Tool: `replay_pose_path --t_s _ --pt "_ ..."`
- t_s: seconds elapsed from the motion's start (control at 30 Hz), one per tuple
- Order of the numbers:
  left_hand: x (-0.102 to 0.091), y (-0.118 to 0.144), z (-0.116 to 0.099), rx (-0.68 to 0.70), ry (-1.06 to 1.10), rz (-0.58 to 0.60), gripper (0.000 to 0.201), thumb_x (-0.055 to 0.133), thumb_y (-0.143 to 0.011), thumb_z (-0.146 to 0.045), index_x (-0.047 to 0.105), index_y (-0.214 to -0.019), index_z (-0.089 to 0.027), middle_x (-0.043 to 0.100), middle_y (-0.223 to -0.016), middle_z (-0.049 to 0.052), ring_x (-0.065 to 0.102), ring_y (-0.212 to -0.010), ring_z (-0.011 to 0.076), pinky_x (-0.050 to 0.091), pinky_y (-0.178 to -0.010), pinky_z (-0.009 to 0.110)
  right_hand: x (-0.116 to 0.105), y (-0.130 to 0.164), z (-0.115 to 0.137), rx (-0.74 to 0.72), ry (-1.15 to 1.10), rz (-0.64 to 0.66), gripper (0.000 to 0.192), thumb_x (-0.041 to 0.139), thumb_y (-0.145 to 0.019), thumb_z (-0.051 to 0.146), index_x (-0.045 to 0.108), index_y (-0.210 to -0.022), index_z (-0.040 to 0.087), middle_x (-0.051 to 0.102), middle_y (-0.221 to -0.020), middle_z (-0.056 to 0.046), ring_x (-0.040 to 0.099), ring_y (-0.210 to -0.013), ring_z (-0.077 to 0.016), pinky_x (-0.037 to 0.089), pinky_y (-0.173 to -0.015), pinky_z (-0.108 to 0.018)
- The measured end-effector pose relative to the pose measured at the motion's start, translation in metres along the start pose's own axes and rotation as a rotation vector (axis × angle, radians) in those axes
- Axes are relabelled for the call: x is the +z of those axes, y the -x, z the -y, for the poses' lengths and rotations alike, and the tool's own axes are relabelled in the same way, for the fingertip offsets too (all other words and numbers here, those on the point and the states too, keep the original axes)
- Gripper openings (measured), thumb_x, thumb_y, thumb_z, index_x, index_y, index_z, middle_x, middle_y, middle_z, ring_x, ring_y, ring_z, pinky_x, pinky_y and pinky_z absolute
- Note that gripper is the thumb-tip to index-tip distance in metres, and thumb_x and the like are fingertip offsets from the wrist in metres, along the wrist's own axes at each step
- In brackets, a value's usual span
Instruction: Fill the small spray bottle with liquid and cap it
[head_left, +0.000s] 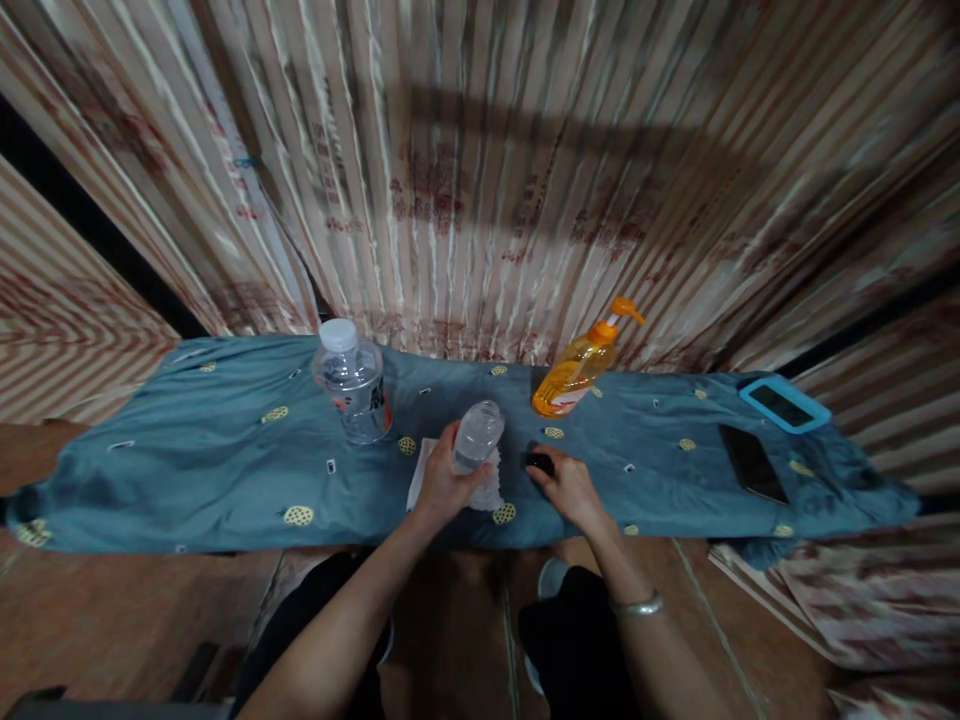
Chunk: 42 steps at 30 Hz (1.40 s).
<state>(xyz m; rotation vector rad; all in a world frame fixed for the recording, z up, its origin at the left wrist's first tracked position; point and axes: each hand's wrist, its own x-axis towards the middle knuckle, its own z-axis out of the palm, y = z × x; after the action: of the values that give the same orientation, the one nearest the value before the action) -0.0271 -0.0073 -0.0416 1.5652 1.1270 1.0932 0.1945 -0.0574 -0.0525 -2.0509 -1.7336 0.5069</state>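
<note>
Teal cloth patterned with yellow dots covers the counter [225, 470]. The left hand [442, 485] has its grip closed around a small clear jar [477, 436] standing on a white napkin [421, 470] near the front edge. The right hand [566, 488] pinches a small black cap [540, 463] just beside it. A water bottle [352, 385] bears a label too blurred to read; the orange pump bottle [577, 370] likewise. Open cloth lies far left.

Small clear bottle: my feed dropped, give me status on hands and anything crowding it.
Left hand gripping small clear bottle, upright over white cloth. Right hand on small black object. Nothing crowding.
</note>
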Motion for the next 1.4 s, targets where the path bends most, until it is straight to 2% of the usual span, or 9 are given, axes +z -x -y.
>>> replay_pose_path --t_s 0.13,0.27,0.47,0.73,1.03,1.17,1.27,1.33,1.4 --pt "-0.005 -0.009 0.008 -0.037 0.124 0.079 0.062 0.077 -0.063 -0.021 0.056 -0.121 -0.017 0.073 -0.106 0.005 0.069 -0.101 0.0262 0.053 -0.096 0.043 -0.025 0.009 0.011 -0.058 -0.514 -0.15 0.043 0.067 -0.083 0.054 0.068 -0.108 0.019 0.07 -0.077 -0.003 0.066 -0.067 -0.0197 0.054 -0.067 -0.031" --pt "-0.005 -0.014 0.013 -0.058 0.172 0.11 0.059 0.076 -0.059 -0.014 0.061 -0.116 -0.018 0.074 -0.104 0.003 0.069 -0.099 0.0248 0.053 -0.095 0.041 -0.062 0.007 0.056 -0.225 -0.698 -0.186 0.043 0.073 -0.08 0.052 0.067 -0.109 0.021 0.072 -0.101 -0.006 0.066 -0.076 -0.0165 0.053 -0.072 -0.029" --pt "-0.002 -0.014 0.011 -0.026 0.151 0.083 0.054 0.082 -0.063 -0.024 0.062 -0.113 -0.018 0.075 -0.106 0.006 0.07 -0.099 0.026 0.056 -0.093 0.043 -0.113 -0.024 0.129 -0.529 -0.131 0.103 0.031 0.063 -0.088 0.024 0.066 -0.119 0.02 0.071 -0.11 -0.005 0.067 -0.088 -0.0177 0.05 -0.082 -0.03" --pt "-0.002 -0.013 0.007 -0.011 0.103 0.08 0.056 0.081 -0.064 -0.024 0.06 -0.116 -0.019 0.075 -0.106 0.007 0.071 -0.099 0.0259 0.056 -0.089 0.04 -0.133 -0.036 0.174 -0.685 0.391 0.349 0.02 0.057 -0.09 0.007 0.066 -0.106 0.015 0.069 -0.102 -0.008 0.066 -0.096 -0.0213 0.042 -0.078 -0.028" --pt "-0.004 -0.012 -0.001 0.014 0.089 0.117 0.054 0.081 -0.064 -0.02 0.061 -0.114 -0.015 0.074 -0.109 0.008 0.07 -0.103 0.03 0.055 -0.092 0.043 -0.124 -0.034 0.181 -0.596 0.612 0.353 0.008 0.064 -0.094 0.018 0.066 -0.1 0.013 0.07 -0.09 -0.008 0.067 -0.087 -0.0217 0.038 -0.069 -0.027" --pt "-0.004 -0.011 -0.001 0.007 0.077 0.108 0.055 0.08 -0.065 -0.02 0.059 -0.117 -0.017 0.074 -0.11 0.007 0.07 -0.103 0.0302 0.054 -0.093 0.044 -0.12 -0.036 0.183 -0.514 0.702 0.272 0.025 0.063 -0.097 0.037 0.068 -0.091 0.013 0.068 -0.079 -0.011 0.07 -0.082 -0.0259 0.042 -0.068 -0.029" --pt "-0.004 -0.01 -0.001 0.008 0.085 0.128 0.055 0.078 -0.067 -0.021 0.058 -0.118 -0.017 0.074 -0.112 0.008 0.069 -0.105 0.0299 0.054 -0.095 0.045 -0.125 -0.037 0.183 -0.544 0.673 0.294 0.03 0.068 -0.094 0.037 0.067 -0.11 0.011 0.072 -0.094 -0.015 0.07 -0.095 -0.0298 0.045 -0.074 -0.031" --pt "-0.004 -0.01 -0.001 0.002 0.083 0.123 0.055 0.078 -0.067 -0.021 0.059 -0.119 -0.017 0.074 -0.113 0.008 0.069 -0.105 0.0297 0.053 -0.096 0.045 -0.128 -0.037 0.182 -0.62 0.594 0.314 0.043 0.073 -0.089 0.026 0.06 -0.127 0.012 0.071 -0.11 -0.014 0.067 -0.108 -0.029 0.046 -0.081 -0.03" --pt "-0.003 -0.01 0.0 -0.011 0.078 0.113 0.056 0.079 -0.066 -0.02 0.059 -0.118 -0.019 0.074 -0.109 0.006 0.07 -0.102 0.0286 0.054 -0.093 0.044 -0.129 -0.037 0.181 -0.672 0.542 0.341 0.044 0.072 -0.086 0.014 0.06 -0.129 0.015 0.07 -0.115 -0.011 0.066 -0.111 -0.0259 0.046 -0.083 -0.029"
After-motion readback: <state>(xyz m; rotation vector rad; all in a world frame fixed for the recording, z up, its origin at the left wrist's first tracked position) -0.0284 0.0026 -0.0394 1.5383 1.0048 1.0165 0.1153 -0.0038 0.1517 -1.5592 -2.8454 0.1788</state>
